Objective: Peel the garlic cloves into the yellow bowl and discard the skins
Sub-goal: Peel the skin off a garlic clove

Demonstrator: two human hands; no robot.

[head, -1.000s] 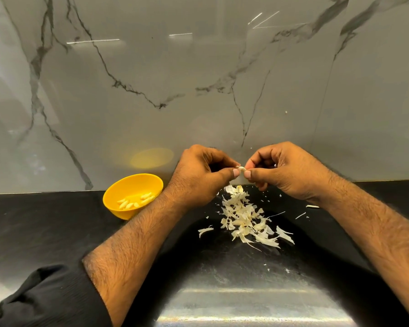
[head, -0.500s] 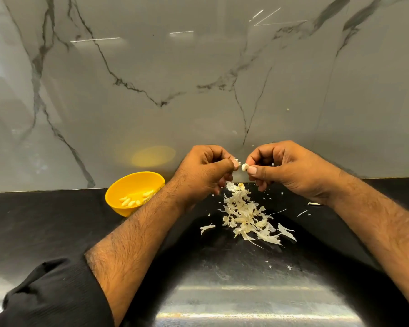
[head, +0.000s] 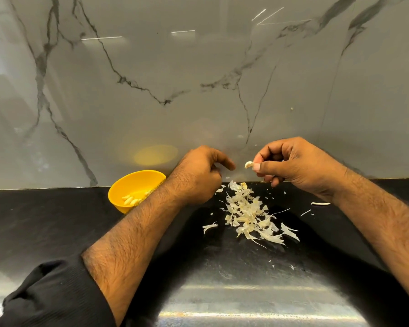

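Note:
My right hand (head: 300, 165) pinches a small pale garlic clove (head: 248, 164) between thumb and fingertips, above the back of the counter. My left hand (head: 198, 175) hovers a short way to the clove's left, fingers curled, apart from it; whether it holds a bit of skin I cannot tell. A pile of papery garlic skins (head: 248, 213) lies on the black counter below both hands. The yellow bowl (head: 128, 185) stands at the left against the wall, with several peeled cloves (head: 130, 200) inside; my left forearm hides its right edge.
The black counter (head: 45, 220) runs left to right below a glossy marble wall (head: 198, 79). Stray skin bits lie to the right (head: 320, 203) and left (head: 209, 227) of the pile. A bright reflection marks the counter's near edge.
My hands were joined on the clove; they have pulled apart. The right hand keeps the clove and the left hand has drawn back to the left.

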